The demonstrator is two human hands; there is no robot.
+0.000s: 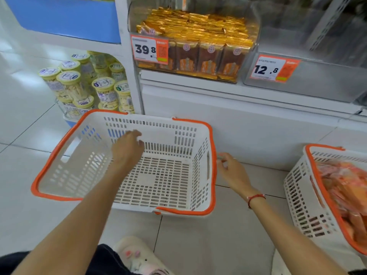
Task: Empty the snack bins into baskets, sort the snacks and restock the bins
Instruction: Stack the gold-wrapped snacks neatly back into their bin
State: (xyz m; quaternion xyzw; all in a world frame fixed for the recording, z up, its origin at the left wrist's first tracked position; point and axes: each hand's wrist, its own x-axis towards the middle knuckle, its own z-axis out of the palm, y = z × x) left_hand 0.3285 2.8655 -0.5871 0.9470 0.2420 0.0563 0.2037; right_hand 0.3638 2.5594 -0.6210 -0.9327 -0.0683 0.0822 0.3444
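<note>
A white basket with an orange rim (212,165) stands on the tiled floor below the shelf, with nothing inside. My left hand (128,147) hovers over its back left part, fingers loosely bent, holding nothing. My right hand (230,165) is just outside the basket's right rim, fingers relaxed, thumb and forefinger close to the rim. Above, a clear bin (250,22) is packed with gold and brown snack packs (198,36) behind a 39.8 price tag. The clear bin (317,62) to its right, tagged 12.8, looks empty.
A second white and orange basket (296,187) at the right edge holds orange-pink snack packets (341,187). Yellow-lidded jars (87,86) fill a low rack on the left. My shoe (137,255) is at the bottom. White shelf base (248,124) runs behind the baskets.
</note>
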